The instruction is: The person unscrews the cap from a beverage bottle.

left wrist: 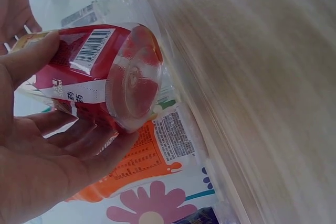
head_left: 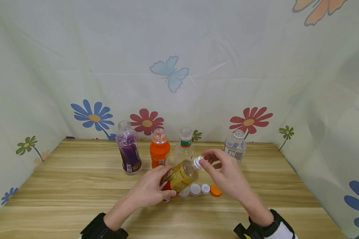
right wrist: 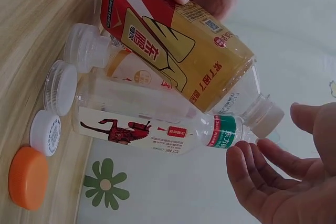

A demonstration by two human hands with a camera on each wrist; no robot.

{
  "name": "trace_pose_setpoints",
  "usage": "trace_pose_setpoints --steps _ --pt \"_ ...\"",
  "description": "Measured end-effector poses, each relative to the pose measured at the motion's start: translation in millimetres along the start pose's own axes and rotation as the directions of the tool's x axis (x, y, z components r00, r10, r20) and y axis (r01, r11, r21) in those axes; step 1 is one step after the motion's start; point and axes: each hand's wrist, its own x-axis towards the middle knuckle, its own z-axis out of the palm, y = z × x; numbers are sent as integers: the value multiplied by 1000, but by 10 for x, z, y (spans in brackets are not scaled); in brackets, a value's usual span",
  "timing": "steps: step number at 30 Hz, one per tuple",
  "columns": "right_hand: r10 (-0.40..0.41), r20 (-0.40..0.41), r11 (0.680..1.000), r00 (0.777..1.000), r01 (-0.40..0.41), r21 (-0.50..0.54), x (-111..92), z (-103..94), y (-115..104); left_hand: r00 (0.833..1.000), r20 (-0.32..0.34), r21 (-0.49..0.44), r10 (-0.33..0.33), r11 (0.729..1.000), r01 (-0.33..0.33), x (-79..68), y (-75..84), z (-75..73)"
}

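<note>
My left hand (head_left: 149, 187) grips a yellow-and-red drink bottle (head_left: 180, 176), lifted and tilted with its neck up to the right. In the left wrist view the clear bottom of the bottle (left wrist: 134, 80) faces the camera, thumb on one side, fingers on the other. A white cap (head_left: 198, 162) sits on its mouth. Around that cap my right hand (head_left: 227, 172) hovers with loosely bent fingers. The right wrist view shows a gap between thumb and cap (right wrist: 268, 121); the right hand (right wrist: 289, 171) pinches nothing there.
Behind stand uncapped bottles: a purple one (head_left: 128, 149), an orange one (head_left: 159, 149), a clear one with a green neck band (head_left: 183, 146) and a clear one (head_left: 235, 144) at right. Loose caps lie in a row below the held bottle, including an orange cap (head_left: 216, 190) and a white cap (head_left: 195, 190).
</note>
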Motion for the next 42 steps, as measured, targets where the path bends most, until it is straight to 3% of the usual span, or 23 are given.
trace_pose_setpoints --steps 6,22,42 --pt "36 -20 999 999 -37 -26 -3 14 -2 1000 -9 2 9 1000 -9 7 0 5" --pt "-95 28 995 995 95 11 13 -13 15 1000 -19 16 6 1000 -6 8 -8 9" --pt "-160 76 985 984 155 69 16 -40 30 1000 7 2 -11 1000 11 -3 -12 9"
